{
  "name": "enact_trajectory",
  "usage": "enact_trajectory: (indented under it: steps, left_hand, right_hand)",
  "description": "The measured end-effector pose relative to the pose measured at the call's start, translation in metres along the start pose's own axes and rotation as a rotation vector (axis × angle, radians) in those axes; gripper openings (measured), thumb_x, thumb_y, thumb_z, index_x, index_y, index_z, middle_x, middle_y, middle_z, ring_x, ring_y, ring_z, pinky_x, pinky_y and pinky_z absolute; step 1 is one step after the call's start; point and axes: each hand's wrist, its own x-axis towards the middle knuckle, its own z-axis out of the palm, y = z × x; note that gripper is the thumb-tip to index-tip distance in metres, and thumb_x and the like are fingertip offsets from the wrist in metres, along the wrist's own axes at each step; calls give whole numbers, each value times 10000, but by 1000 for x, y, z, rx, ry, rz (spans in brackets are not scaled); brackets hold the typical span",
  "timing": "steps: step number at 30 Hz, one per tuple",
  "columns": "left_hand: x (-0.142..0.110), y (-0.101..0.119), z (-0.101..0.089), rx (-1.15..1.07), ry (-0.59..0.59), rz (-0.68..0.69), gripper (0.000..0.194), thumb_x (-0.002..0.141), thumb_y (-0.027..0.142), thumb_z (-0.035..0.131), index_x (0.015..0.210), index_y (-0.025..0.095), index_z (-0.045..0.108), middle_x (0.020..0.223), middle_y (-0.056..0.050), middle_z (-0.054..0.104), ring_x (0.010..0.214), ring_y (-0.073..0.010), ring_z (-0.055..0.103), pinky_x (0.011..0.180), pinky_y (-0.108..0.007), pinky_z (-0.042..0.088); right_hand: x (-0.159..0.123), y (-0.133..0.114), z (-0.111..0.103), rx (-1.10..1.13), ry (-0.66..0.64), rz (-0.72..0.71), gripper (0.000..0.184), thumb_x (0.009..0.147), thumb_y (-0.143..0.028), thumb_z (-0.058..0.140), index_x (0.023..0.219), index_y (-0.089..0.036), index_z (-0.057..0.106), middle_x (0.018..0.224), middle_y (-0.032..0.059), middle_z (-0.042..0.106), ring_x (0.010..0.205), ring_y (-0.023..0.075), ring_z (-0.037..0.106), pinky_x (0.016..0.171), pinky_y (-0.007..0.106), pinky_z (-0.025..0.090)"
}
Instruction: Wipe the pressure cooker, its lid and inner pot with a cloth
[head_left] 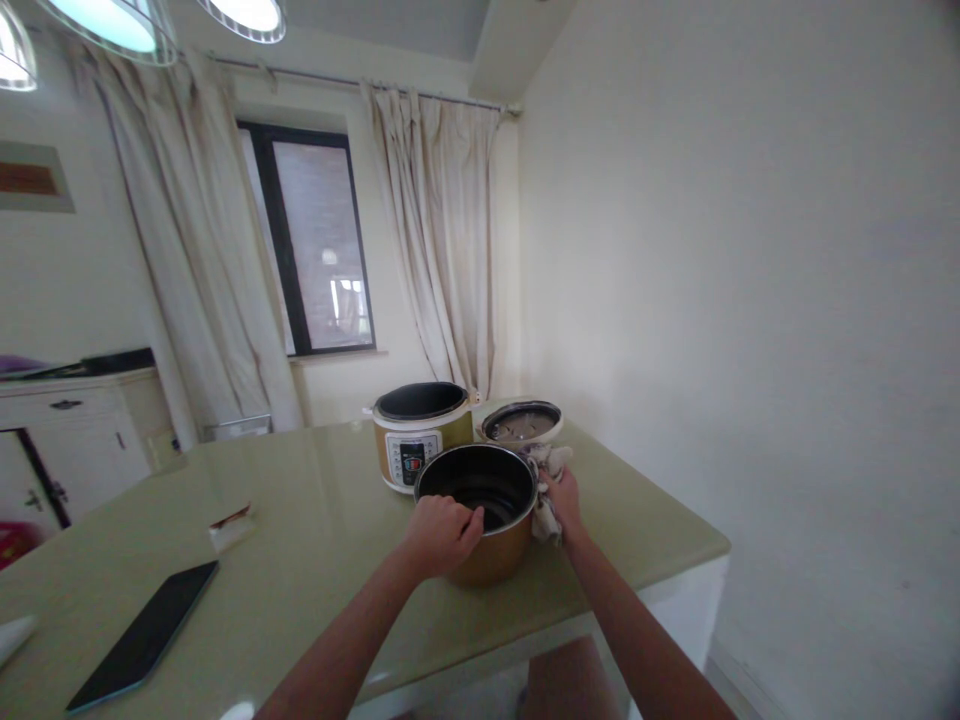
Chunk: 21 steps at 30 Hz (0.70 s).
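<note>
A gold inner pot [491, 562] with a dark inside stands near the front right of the green table [315, 520]. My left hand [442, 533] is closed over the pot's near rim. My right hand [564, 500] presses a crumpled whitish cloth [546, 485] against the pot's right side. Behind the pot stands a white and gold rice cooker [416, 430], lid off. To the cooker's right lies its lid [521, 423], upside down.
A dark tablet [142, 637] lies flat at the front left of the table. A small white and red packet [231, 524] sits mid-left. A white cabinet [67, 440] stands at the far left, with curtains and a window behind. A wall runs close on the right.
</note>
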Motion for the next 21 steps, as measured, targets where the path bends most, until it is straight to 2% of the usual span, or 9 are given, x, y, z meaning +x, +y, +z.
enact_trajectory:
  steps: [2, 4, 7, 10, 14, 17, 21]
  left_hand:
    - [1, 1, 1, 25, -4, -17, 695, 1090, 434, 232, 794, 187, 811, 851, -152, 803, 771, -256, 756, 678, -363, 420]
    - [2, 2, 2, 44, -12, -23, 686, 1089, 428, 231, 813, 179, 807, 868, -162, 802, 797, -270, 759, 692, -372, 435]
    - [3, 6, 0, 50, -21, -26, 681, 1091, 445, 228, 845, 177, 804, 898, -168, 802, 832, -272, 760, 715, -371, 452]
    - [3, 9, -4, 13, -32, -30, 725, 1095, 488, 196, 836, 196, 807, 902, -150, 806, 848, -252, 762, 731, -350, 458]
    - [5, 7, -9, -72, -79, -42, 844, 1080, 575, 100, 821, 202, 812, 892, -142, 807, 875, -241, 765, 738, -331, 458]
    - [10, 4, -15, -127, -174, -53, 939, 1050, 623, -3, 855, 201, 813, 929, -146, 810, 926, -261, 768, 751, -334, 470]
    - [18, 2, -24, -162, -317, -28, 969, 1014, 689, -25, 964, 195, 807, 1064, -163, 806, 1042, -318, 758, 794, -364, 501]
  right_hand:
    - [-36, 0, -8, 3, 52, 60, 429, 717, -560, 642, 910, -181, 693, 884, 156, 758, 847, 338, 730, 785, 456, 571]
    - [-83, 0, -14, -15, 158, 104, 425, 723, -532, 650, 968, -185, 678, 941, 136, 742, 922, 330, 709, 857, 462, 562]
    - [-152, -6, -11, -33, 151, -59, 480, 760, -408, 637, 1183, -180, 645, 1177, 145, 682, 1139, 329, 636, 1025, 480, 495]
    - [-198, -14, 7, -104, 168, -157, 472, 770, -310, 633, 1232, -216, 611, 1202, 130, 609, 1124, 323, 603, 1003, 495, 495]
    - [-222, -22, 27, -237, 180, -346, 408, 817, -272, 640, 1224, -269, 607, 1283, 137, 517, 1130, 345, 571, 910, 512, 540]
    - [-229, -25, 31, -374, 121, -525, 444, 812, -195, 616, 1245, -289, 630, 1330, 164, 486, 1153, 378, 544, 862, 530, 560]
    - [-233, -21, 32, -492, 79, -692, 509, 779, -135, 630, 1252, -320, 665, 1273, 170, 520, 1113, 396, 549, 864, 585, 555]
